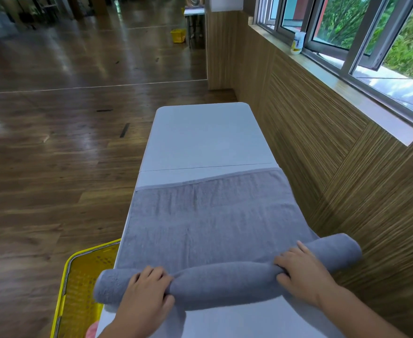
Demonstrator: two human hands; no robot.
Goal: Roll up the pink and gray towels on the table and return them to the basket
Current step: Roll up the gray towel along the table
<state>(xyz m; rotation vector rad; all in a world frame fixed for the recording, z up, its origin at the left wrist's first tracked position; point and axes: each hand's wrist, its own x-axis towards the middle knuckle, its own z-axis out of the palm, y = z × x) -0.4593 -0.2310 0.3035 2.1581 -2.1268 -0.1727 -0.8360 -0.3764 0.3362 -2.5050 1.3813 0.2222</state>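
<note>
A gray towel [208, 215] lies spread across the white table [200, 137], its near end wound into a thick roll. My left hand [147, 296] grips the roll's left part, fingers curled over the top. My right hand [303, 274] grips the roll's right part the same way. The towel's far hem sits just short of the table's middle seam. A yellow basket [78, 284] stands on the floor at the table's near left corner. A bit of pink, which may be the pink towel [92, 331], shows at the basket's near edge; most of it is hidden.
A wood-panelled wall [334, 167] runs close along the table's right side, under a window sill holding a white bottle [297, 43]. Wooden floor spreads to the left. Far off stand another yellow basket [177, 36] and a second table [193, 12].
</note>
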